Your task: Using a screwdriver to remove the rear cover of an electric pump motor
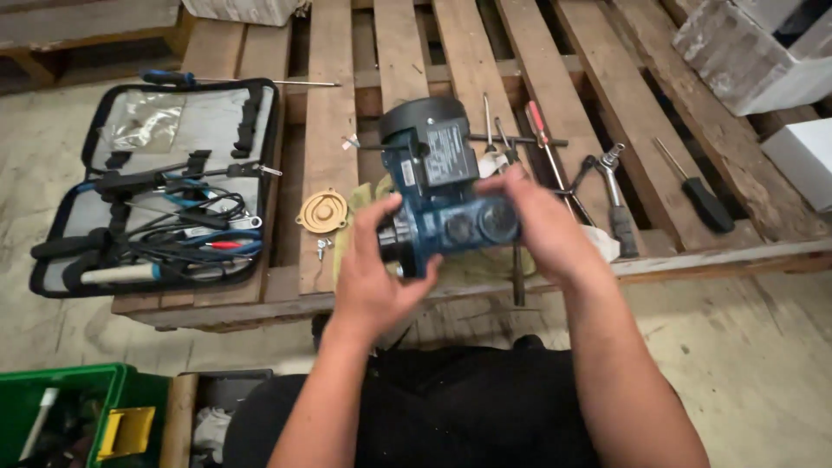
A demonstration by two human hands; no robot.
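We grip a blue motor pump (446,204) above the wooden pallet (329,113), left hand (374,273) cupping its near end, right hand (542,227) wrapped over its far side. Steady turning seems wise, clear of the brass disc (322,211) and loose screwdrivers (555,160).

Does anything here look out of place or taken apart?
Yes. A round tan cover and small screws lie loose on the wooden pallet, apart from the blue pump held by the left hand and right hand. It looks partly dismantled.
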